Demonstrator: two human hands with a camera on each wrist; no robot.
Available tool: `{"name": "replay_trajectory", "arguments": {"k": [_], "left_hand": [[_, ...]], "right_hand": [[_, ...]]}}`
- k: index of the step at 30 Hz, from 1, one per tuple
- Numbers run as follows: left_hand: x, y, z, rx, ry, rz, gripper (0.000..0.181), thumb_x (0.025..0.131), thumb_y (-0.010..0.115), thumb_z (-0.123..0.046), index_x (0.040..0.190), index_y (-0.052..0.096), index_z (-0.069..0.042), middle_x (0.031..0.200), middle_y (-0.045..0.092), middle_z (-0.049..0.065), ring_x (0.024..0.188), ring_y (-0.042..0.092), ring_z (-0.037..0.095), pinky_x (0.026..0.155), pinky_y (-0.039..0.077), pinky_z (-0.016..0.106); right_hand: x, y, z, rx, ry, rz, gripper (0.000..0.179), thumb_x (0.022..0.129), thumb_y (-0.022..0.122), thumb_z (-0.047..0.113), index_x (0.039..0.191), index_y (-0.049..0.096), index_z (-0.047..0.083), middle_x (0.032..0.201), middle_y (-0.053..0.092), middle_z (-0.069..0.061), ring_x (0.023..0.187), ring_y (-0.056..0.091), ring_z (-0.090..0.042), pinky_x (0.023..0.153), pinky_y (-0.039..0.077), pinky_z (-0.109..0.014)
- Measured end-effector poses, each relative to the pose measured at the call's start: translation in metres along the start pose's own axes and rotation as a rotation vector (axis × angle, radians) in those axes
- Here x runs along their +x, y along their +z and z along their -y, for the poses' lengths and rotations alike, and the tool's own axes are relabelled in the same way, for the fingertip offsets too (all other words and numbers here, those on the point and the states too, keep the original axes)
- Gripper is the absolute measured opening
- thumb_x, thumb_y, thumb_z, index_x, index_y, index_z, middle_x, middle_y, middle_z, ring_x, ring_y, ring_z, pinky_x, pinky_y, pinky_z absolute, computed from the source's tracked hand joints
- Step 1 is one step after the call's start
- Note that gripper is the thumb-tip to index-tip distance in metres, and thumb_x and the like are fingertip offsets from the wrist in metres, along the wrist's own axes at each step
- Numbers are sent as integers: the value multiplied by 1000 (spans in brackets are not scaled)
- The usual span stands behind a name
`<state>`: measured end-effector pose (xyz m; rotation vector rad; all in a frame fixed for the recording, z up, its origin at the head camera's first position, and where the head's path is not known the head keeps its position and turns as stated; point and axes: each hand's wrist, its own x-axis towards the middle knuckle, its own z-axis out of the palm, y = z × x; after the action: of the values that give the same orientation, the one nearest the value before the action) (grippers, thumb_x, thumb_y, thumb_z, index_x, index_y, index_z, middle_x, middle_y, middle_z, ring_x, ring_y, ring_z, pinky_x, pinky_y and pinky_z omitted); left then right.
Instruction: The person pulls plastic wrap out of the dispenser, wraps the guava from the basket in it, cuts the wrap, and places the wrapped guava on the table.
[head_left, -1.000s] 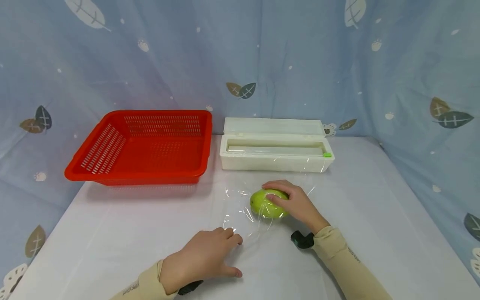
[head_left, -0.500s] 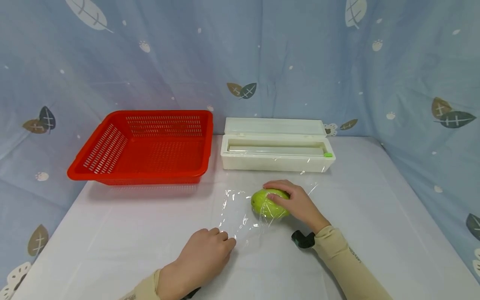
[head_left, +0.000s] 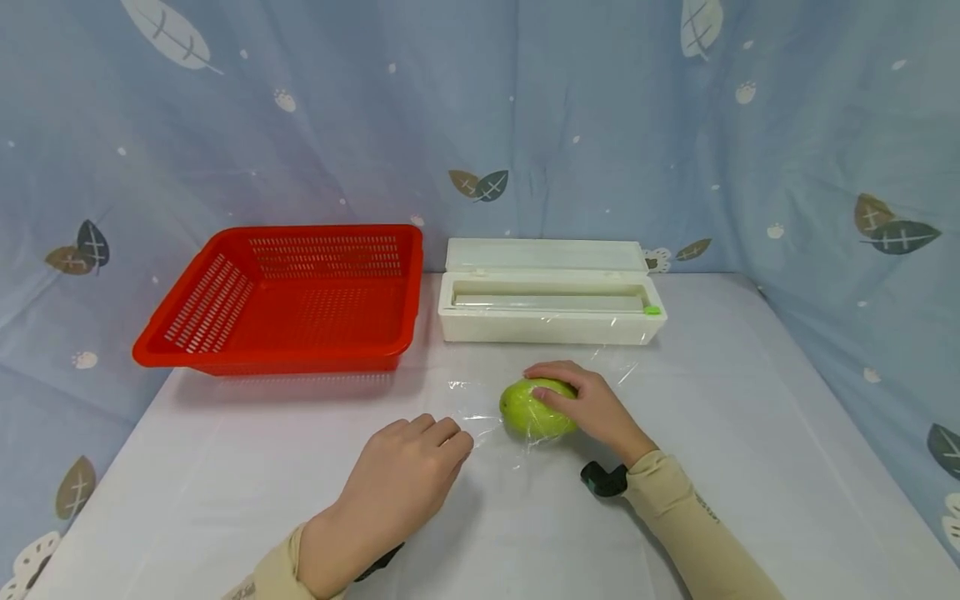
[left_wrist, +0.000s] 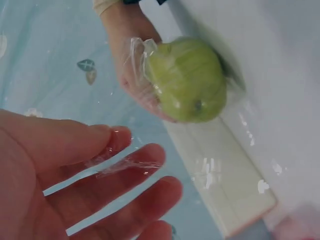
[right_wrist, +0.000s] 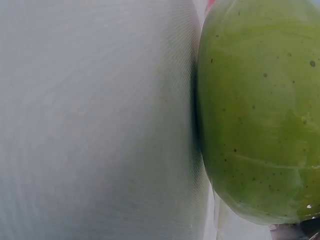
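A green fruit that looks like a pear (head_left: 528,412) lies on its side on the white table, with clear plastic wrap over part of it. My right hand (head_left: 592,408) grips it from the right, fingers over the top. In the right wrist view the speckled skin of the fruit fills the right side. My left hand (head_left: 412,467) is raised to the front left of the fruit, apart from it. Between thumb and forefinger it pinches the edge of the plastic wrap (left_wrist: 130,164), as the left wrist view shows. The wrap stretches from there toward the fruit.
Behind the fruit stands a long white wrap dispenser (head_left: 551,327) with its lid up, a roll inside and a small green slider (head_left: 652,310). A red plastic basket (head_left: 300,357) stands at the back left. A blue patterned curtain (head_left: 600,108) hangs behind the table.
My left hand, spread open a second ago, has closed on the edge of the plastic wrap and lifted it a little up and away from the table. The right hand holds still on the fruit.
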<state>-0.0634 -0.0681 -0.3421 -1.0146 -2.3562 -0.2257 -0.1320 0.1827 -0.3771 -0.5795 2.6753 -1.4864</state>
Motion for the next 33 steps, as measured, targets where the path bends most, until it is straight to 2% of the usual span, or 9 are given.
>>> {"name": "replay_trajectory", "arguments": {"k": [4, 8, 13, 17, 20, 26, 29, 33], "left_hand": [[16, 2, 3, -19, 2, 1, 14, 70, 66, -5, 71, 57, -16, 72, 56, -7, 56, 45, 11, 44, 29, 18], [38, 10, 5, -59, -35, 25, 7, 78, 65, -13, 81, 60, -17, 81, 59, -8, 60, 51, 9, 43, 38, 20], [60, 24, 10, -109, -47, 47, 5, 85, 61, -18, 89, 59, -16, 81, 57, -7, 52, 47, 6, 42, 37, 18], [73, 36, 16, -169, -34, 57, 6, 86, 58, -17, 91, 55, -14, 76, 53, -7, 48, 39, 5, 42, 33, 16], [82, 49, 22, -174, -21, 45, 6, 88, 56, -19, 92, 54, -15, 76, 54, -8, 49, 39, 4, 43, 34, 16], [96, 72, 34, -162, 28, 47, 6, 87, 58, -23, 90, 57, -18, 75, 53, -10, 59, 45, 4, 45, 38, 19], [102, 80, 38, -198, 58, 85, 4, 86, 59, -21, 89, 59, -18, 76, 55, -11, 62, 47, 2, 50, 41, 18], [108, 90, 43, -229, 107, 146, 3, 85, 61, -20, 87, 62, -18, 77, 58, -12, 64, 49, 1, 57, 43, 16]], "right_hand": [[0, -1, 1, -13, -3, 6, 29, 85, 61, 19, 113, 61, 11, 117, 56, -4, 111, 48, -16, 92, 37, -39], [-1, -2, 1, 2, -18, 1, 29, 85, 61, 19, 112, 62, 10, 116, 56, -5, 110, 48, -16, 92, 37, -39], [0, 1, -5, 41, -29, -4, 29, 85, 61, 22, 112, 62, 12, 115, 57, -3, 109, 49, -16, 92, 36, -41], [4, 4, -21, 9, -24, -23, 28, 84, 62, 33, 110, 63, 25, 112, 57, 8, 108, 49, -8, 93, 37, -35], [6, 5, -30, -17, -27, -33, 28, 82, 62, 40, 108, 62, 31, 111, 56, 12, 107, 49, -6, 92, 38, -34], [7, 5, -32, 0, -13, -26, 32, 82, 62, 38, 111, 63, 25, 114, 56, 8, 109, 49, -10, 92, 38, -36], [6, 4, -26, -4, 7, -26, 30, 83, 63, 31, 111, 63, 21, 115, 56, 6, 110, 49, -11, 93, 37, -36], [3, 2, -8, -6, 5, -28, 28, 83, 63, 20, 110, 63, 11, 115, 57, -2, 110, 49, -17, 93, 37, -38]]}}
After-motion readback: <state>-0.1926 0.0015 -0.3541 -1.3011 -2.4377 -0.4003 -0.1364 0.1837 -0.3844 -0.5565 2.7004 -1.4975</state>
